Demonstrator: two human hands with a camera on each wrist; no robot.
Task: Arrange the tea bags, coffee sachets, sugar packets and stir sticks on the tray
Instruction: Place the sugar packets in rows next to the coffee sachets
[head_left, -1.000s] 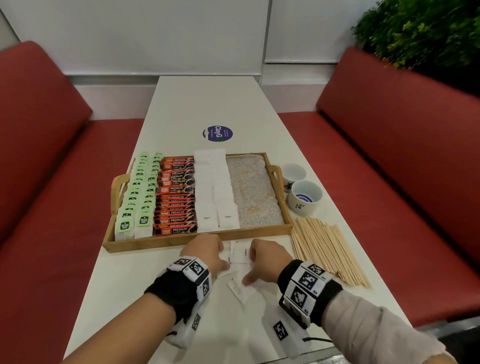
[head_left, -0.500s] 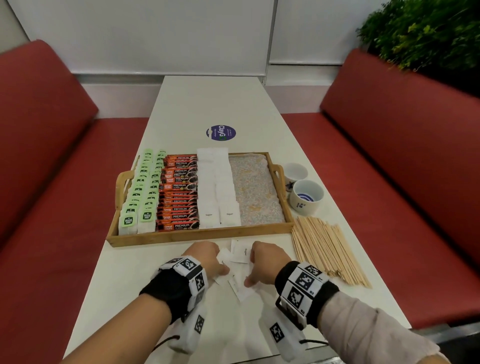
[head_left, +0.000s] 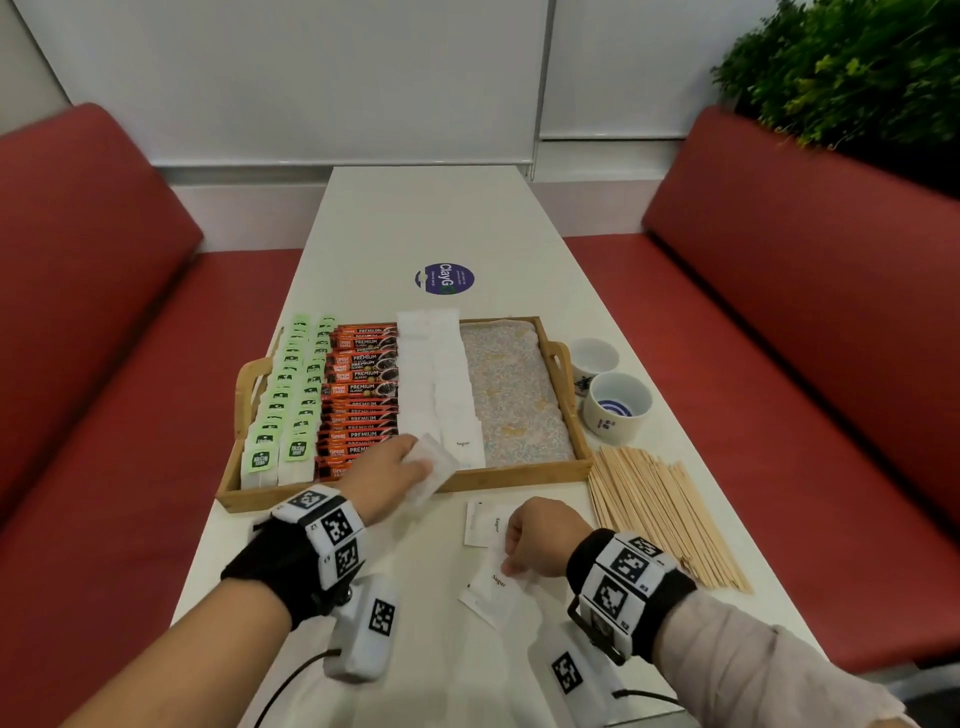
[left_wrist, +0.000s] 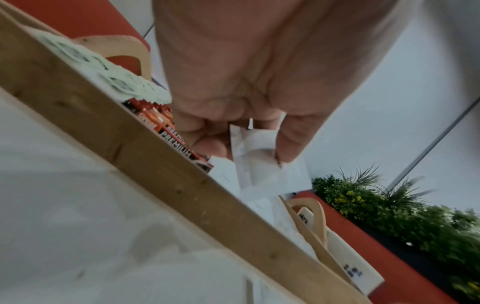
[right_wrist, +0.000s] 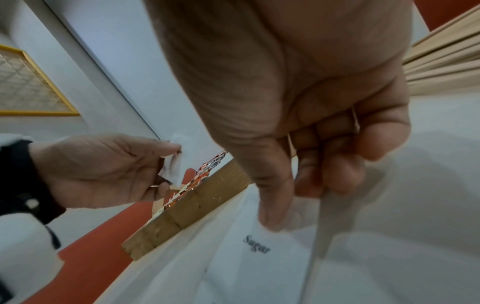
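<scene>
The wooden tray (head_left: 519, 475) holds rows of green tea bags (head_left: 291, 395), red coffee sachets (head_left: 361, 395) and white sugar packets (head_left: 441, 384); its right section shows a bare patterned liner. My left hand (head_left: 410, 457) pinches a white sugar packet (head_left: 436, 467) (left_wrist: 259, 156) just over the tray's front rim, at the near end of the sugar rows. My right hand (head_left: 519, 551) rests on the table in front of the tray, fingers curled, pinching a loose sugar packet (head_left: 491, 587) (right_wrist: 257, 246). Another loose packet (head_left: 485, 522) lies beside it. Stir sticks (head_left: 660, 509) are piled to the right.
Two white cups (head_left: 615, 405) stand right of the tray, beyond the sticks. A round blue sticker (head_left: 444, 279) marks the table behind the tray. Red benches run along both sides, with a green plant (head_left: 852, 67) at the back right.
My left hand has risen from the table with a sugar packet and moved forward over the tray's front rim. My right hand has stayed on the loose packets.
</scene>
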